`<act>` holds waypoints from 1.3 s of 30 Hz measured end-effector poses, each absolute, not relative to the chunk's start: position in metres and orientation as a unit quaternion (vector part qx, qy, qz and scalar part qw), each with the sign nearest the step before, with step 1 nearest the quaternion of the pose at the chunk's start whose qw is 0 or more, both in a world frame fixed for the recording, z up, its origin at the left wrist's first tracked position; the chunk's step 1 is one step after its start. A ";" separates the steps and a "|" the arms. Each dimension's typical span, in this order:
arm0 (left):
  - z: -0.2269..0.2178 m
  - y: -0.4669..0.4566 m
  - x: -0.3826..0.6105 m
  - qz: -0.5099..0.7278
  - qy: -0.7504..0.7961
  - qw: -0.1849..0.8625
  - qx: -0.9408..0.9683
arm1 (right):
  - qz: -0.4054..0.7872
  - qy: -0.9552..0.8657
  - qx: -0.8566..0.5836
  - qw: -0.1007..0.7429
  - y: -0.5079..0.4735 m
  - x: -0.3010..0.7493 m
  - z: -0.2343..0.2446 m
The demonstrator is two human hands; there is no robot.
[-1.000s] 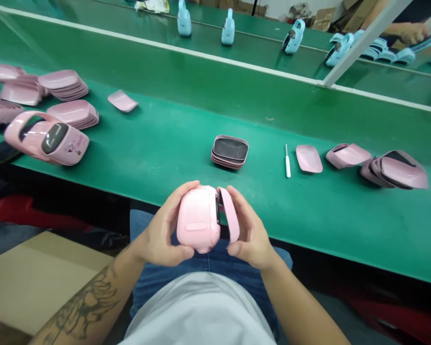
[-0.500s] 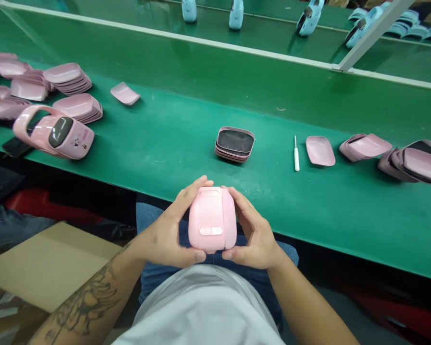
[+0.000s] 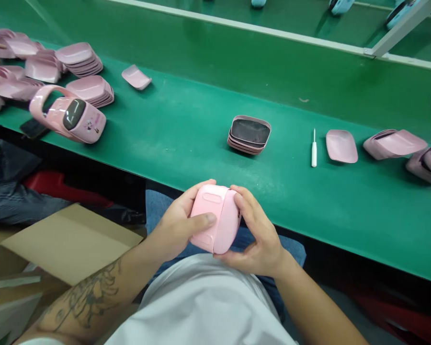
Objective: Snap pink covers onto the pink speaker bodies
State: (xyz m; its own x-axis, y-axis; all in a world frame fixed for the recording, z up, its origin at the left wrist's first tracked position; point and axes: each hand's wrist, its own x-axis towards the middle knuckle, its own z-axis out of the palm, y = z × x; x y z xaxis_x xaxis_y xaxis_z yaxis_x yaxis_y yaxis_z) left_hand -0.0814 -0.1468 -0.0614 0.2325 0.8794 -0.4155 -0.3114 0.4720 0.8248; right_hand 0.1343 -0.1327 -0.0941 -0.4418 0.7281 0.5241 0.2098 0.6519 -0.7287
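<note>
My left hand (image 3: 175, 225) and right hand (image 3: 260, 235) clasp a pink plastic case (image 3: 215, 218) over my lap, fingers curled snugly around its sides; it sits just short of the green workbench (image 3: 187, 143); beyond lie a stack of pink shells (image 3: 249, 135) and a white screwdriver (image 3: 313, 148).

pink plastic case (image 3: 212, 218), now tilted sideways (upright before)

Single camera, worn on my head, facing forward and down. Vantage is directly above my white shirt (image 3: 197, 302). My left hand (image 3: 175, 225) and my right hand (image 3: 258, 235) sit near the lens, lower centre; the green assembly bench (image 3: 187, 143) crosses the frame at a tilt, farther off.
</note>
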 end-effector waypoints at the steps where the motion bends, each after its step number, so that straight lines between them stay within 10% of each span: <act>1: -0.060 -0.146 -0.080 0.412 0.469 0.720 0.303 | 0.283 -0.801 -0.297 0.436 -0.134 0.134 -0.095; 39: -0.051 -0.153 -0.064 0.422 0.498 0.618 0.438 | 0.181 -0.852 -0.276 0.407 -0.139 0.147 -0.082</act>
State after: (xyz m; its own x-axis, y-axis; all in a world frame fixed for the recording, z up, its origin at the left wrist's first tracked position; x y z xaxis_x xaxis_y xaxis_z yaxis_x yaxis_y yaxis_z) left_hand -0.0637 -0.1533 -0.0506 0.1477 0.9577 -0.2469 -0.0859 0.2611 0.9615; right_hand 0.1470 -0.1387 -0.0819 -0.5164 0.6168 0.5940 0.3219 0.7826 -0.5329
